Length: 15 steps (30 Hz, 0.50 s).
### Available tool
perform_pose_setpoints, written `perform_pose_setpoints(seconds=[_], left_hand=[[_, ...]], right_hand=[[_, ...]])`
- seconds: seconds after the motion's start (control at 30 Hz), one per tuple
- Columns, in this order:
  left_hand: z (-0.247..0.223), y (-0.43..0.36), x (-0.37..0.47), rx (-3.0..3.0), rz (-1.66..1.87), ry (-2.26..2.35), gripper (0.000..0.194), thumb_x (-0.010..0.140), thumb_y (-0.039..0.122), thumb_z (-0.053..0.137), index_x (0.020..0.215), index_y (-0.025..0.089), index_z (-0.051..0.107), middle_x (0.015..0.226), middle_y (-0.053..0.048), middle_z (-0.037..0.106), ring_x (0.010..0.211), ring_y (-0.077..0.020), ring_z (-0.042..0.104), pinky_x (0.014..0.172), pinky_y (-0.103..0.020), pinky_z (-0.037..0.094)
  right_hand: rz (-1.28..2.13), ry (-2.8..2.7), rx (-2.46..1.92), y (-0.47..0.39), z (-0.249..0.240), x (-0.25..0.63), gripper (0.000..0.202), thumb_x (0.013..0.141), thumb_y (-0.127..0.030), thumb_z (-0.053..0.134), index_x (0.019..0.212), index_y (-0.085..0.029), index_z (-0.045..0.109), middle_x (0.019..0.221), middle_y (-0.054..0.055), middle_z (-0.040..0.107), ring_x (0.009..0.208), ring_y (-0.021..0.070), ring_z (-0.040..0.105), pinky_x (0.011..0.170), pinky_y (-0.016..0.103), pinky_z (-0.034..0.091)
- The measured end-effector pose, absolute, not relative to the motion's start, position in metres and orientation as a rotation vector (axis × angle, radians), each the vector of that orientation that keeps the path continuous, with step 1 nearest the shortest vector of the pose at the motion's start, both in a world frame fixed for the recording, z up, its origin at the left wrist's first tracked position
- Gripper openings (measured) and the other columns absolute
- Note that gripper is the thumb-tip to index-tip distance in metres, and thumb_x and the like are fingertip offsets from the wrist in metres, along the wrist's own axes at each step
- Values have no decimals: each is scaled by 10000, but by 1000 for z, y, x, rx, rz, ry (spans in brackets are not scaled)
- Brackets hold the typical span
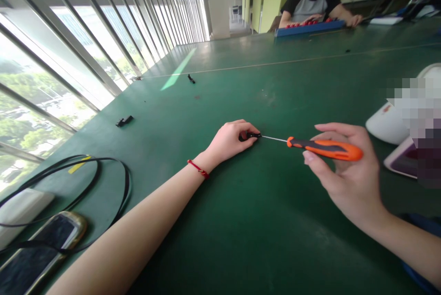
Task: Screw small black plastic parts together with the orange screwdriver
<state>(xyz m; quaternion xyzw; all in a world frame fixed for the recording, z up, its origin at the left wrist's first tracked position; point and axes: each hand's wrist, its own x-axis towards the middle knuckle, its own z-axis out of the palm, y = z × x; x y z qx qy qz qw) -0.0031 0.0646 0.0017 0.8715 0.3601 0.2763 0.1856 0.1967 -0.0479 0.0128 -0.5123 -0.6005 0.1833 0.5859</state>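
Observation:
My left hand rests on the green table, its fingers pinched around a small black part. Most of that part is hidden behind my fingers. A screwdriver with an orange and dark grey handle lies nearly level, its thin shaft meeting the black part's right end. Loosely around the handle is my right hand, with thumb and index finger spread somewhat apart and the handle against the inner fingers. The exact contact at the screwdriver's tip is too small to make out.
Small black pieces lie at the left, another farther back. A phone, a white block and a looped black cable sit front left. White objects stand right. Across the table, a person sits behind a blue tray.

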Motion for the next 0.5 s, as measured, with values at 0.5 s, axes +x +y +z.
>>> perform_pose_setpoints(seconds=[0.5], left_hand=[[1,65,-3,2464,784,1002,182,786,223,564,906,169,690,854,-26,649,670,-104,570,664,-218,479]], right_hand=[[553,-1553,-1264,-47,11,196,164,799,-298,610,947,-234,583,605,-28,538,468,109,494,435,240,419]])
